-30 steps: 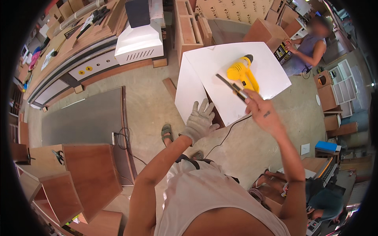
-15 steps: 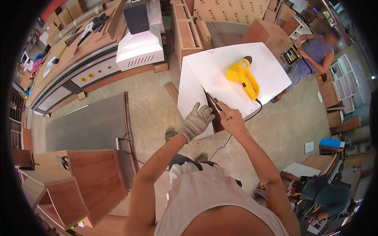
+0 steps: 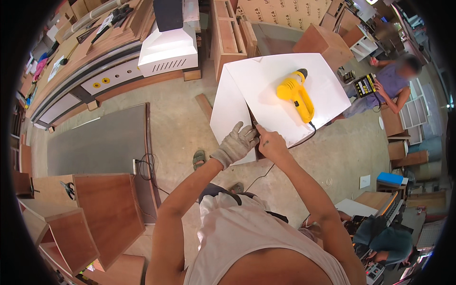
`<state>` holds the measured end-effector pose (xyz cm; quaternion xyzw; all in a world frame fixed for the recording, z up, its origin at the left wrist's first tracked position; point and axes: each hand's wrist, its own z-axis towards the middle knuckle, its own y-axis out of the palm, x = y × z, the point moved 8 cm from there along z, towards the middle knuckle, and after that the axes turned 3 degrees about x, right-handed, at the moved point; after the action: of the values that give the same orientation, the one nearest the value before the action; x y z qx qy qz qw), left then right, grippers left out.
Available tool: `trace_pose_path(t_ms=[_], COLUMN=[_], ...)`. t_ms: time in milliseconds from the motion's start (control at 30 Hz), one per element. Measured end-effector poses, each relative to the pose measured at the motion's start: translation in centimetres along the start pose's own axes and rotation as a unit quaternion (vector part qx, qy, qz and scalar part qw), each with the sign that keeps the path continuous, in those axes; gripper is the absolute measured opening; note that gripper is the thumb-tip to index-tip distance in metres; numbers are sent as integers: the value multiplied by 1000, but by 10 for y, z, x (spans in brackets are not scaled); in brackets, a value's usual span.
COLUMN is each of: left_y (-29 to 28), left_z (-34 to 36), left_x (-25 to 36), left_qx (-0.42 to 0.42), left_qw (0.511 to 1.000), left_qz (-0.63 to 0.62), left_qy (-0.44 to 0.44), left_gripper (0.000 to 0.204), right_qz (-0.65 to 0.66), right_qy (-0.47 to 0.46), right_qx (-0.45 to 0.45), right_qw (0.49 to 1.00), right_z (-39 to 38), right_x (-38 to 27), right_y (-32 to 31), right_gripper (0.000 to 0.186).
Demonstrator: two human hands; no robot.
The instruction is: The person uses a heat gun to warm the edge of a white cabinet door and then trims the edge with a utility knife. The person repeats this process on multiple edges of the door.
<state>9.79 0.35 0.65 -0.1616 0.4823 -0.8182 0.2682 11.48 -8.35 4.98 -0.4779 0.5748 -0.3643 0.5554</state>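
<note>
My left hand [image 3: 236, 144], in a grey knitted glove, rests with fingers spread on the narrower white sheet [image 3: 228, 107], beside a dark gap. My bare right hand [image 3: 270, 144] is closed on a cutting tool, mostly hidden by my fingers, at the edge of the larger white sheet [image 3: 268, 109]. The white sheets cover a boxy piece in front of me. A yellow corded power tool [image 3: 297, 95] lies on the larger sheet, above my right hand, its cord running over the edge.
Wooden cabinets [image 3: 104, 218] stand lower left by a grey panel [image 3: 95, 142] and a loose cable. A long workbench and white hood [image 3: 166, 54] are behind. A co-worker [image 3: 389, 90] holds a yellow-and-black device at right; another person [image 3: 387, 242] works lower right.
My right hand has moved down and left with the tool, from above the sheet to the gap beside my left hand. The co-worker at right has bent lower and moved the yellow-and-black device.
</note>
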Motion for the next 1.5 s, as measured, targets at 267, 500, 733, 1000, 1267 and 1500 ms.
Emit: trace_pose_path(t_ms=[267, 500, 733, 1000, 1267, 1500], left_y=[6, 13, 11, 9, 1, -1], left_z=[0, -6, 6, 13, 13, 16], left_x=[-1, -3, -2, -5, -1, 3], left_qx=[-52, -56, -112, -130, -123, -96], left_qw=[998, 996, 992, 989, 990, 995], left_qz=[12, 50, 29, 41, 47, 2], left_qy=[31, 44, 55, 58, 55, 30], left_gripper=[33, 32, 28, 28, 32, 32], right_qz=[-8, 8, 46, 80, 139, 253], right_qy=[30, 83, 108, 127, 126, 77], right_qx=[-51, -14, -29, -81, 28, 150], right_qw=[998, 996, 993, 985, 982, 953], right_z=[-50, -93, -126, -182, -195, -145], right_x=[14, 43, 80, 109, 69, 53], right_y=[34, 80, 124, 140, -14, -94], right_gripper=[49, 66, 67, 53, 40, 32])
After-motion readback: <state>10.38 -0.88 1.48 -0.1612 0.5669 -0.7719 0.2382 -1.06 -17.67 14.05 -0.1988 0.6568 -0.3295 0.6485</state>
